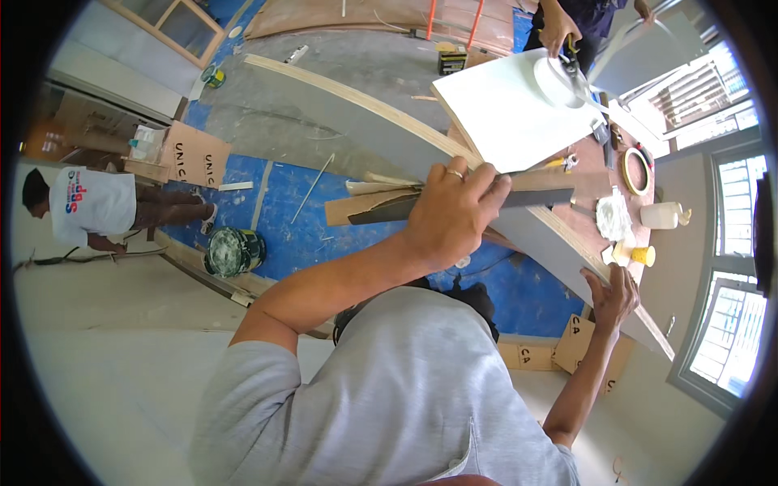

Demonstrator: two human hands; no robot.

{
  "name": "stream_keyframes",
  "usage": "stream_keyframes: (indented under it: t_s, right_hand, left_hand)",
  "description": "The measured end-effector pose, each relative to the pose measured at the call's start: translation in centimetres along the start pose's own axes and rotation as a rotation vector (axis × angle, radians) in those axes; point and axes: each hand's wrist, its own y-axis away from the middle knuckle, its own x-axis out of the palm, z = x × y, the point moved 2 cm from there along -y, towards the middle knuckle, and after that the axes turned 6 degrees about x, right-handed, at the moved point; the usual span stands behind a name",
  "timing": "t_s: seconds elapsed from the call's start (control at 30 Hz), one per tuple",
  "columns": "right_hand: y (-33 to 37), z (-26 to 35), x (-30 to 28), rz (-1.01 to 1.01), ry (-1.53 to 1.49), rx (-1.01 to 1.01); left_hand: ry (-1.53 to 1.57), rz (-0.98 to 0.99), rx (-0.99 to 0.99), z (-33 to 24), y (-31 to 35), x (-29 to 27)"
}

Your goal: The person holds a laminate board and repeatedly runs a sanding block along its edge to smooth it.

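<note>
Where my left hand point(458, 215) closes: strips point(377, 209) and board point(543, 245), centre.
Right hand point(614, 296): grasping board's edge, past three o'clock.
Board: eleven to four o'clock; uneven grip could tip it, spilling strips.

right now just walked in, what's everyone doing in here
The person wearing the camera grips a bundle of brown and dark strips in the left hand, over a long grey board, and holds the board's edge with the right hand. Across from them, a co-worker's hand holds a dark tool at a white panel. Another person stands off to the left.
</note>
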Motion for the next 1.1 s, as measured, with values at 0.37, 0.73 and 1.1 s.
stream_keyframes:
  t_s: [0.37, 0.73, 1.1]
  right_hand:
    - [-0.8, 1.3, -0.8, 0.010, -0.015, 0.009]
    - [-1.3, 1.4, -1.0, 0.000, -0.010, -0.029]
    - [0.9, -1.2, 0.3, -0.020, 0.005, -0.009]
  left_hand:
    - [-0.153, -0.108, -0.423, 13.4, 1.4, -1.5]
    - [-0.515, -0.198, -0.527, 31.3, 5.3, -9.5]
    - [-0.329, 0.068, -0.343, 22.0, 0.6, -5.0]
